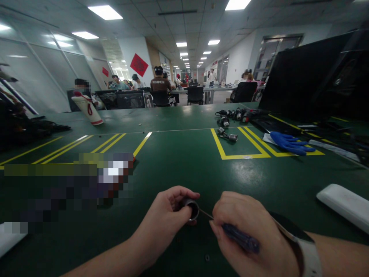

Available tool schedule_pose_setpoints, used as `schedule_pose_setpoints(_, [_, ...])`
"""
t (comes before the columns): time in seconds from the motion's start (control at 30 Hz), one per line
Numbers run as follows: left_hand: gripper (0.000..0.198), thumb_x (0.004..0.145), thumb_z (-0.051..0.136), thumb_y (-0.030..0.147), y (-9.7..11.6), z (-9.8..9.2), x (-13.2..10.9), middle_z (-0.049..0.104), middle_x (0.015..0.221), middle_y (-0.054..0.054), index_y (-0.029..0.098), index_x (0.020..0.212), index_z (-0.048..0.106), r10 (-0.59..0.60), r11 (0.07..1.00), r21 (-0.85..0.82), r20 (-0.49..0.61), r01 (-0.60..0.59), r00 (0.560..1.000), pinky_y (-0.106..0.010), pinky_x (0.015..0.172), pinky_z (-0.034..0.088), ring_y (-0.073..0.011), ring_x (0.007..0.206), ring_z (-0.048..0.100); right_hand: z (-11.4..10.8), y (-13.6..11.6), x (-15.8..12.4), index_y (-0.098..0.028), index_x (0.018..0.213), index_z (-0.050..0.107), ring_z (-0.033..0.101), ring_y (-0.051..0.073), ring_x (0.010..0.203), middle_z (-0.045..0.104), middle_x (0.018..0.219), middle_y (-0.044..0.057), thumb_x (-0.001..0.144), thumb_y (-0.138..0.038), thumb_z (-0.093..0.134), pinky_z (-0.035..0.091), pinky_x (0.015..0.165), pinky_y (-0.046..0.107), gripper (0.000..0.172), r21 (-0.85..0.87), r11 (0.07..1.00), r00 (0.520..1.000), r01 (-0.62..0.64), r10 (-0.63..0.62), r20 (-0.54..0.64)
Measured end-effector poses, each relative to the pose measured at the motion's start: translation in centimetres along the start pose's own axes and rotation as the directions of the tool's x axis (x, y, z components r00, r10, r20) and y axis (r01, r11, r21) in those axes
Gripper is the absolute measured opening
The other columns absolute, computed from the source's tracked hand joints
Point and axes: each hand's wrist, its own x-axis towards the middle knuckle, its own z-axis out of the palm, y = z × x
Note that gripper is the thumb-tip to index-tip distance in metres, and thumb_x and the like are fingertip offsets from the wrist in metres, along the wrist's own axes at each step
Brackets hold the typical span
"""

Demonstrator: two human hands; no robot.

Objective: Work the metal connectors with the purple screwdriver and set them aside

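Note:
My left hand (170,217) is closed around a short metal cylinder (192,209), its open round end turned toward the right. In my right hand (245,223) is a screwdriver (241,237) with a dark purple handle. Its thin shaft points left and reaches the rim of the cylinder; whether the tip is inside, I cannot tell. A small dark nut-like part (206,257) lies on the green tabletop below my hands.
Metal cylinder parts (227,135) lie within yellow tape, with cables and more parts behind. A blue glove (288,143) and a black monitor (314,73) stand right. A white case (344,206) lies near right. A white cup-like container (88,109) leans far left.

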Motion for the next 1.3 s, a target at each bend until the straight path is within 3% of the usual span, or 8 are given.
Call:
schedule_pose_setpoints(0.2, [0.021,0.062,0.058,0.008,0.05,0.14,0.02,0.069,0.084,-0.005,0.013,0.08,0.065,0.006,1.0,-0.03,0.001,-0.006,1.0,-0.03,0.065,0.052,-0.0186,0.076,0.063,-0.11,-0.01,0.2,-0.017,0.075,0.048,0.049,0.011,0.057,0.056,0.064,0.001,0.072,-0.003,0.046,0.039,0.053,0.023,0.014,0.018,1.0,1.0,0.0,0.0,-0.002])
schedule_pose_setpoints(0.43, [0.026,0.06,0.058,0.005,0.44,0.04,-0.27,0.069,0.084,-0.005,0.013,0.084,0.066,-0.038,0.998,-0.044,0.006,0.038,0.999,-0.03,0.069,0.052,-0.0191,0.079,0.063,-0.37,-0.2,0.28,-0.017,0.07,0.049,0.048,0.009,0.053,0.053,0.059,-0.001,0.069,-0.003,0.048,0.037,0.05,0.021,0.015,0.027,0.995,0.994,-0.097,0.098,-0.045])
schedule_pose_setpoints(1.3, [0.03,0.058,0.056,0.002,0.45,0.08,-0.11,0.069,0.088,-0.006,0.012,0.084,0.066,-0.037,0.997,-0.062,-0.004,0.036,0.999,-0.033,0.071,0.052,-0.0209,0.082,0.063,-0.34,-0.21,0.41,-0.017,0.07,0.05,0.048,0.01,0.054,0.054,0.061,0.0,0.069,-0.002,0.046,0.037,0.05,0.022,0.015,0.023,0.995,0.995,-0.099,0.099,-0.029])
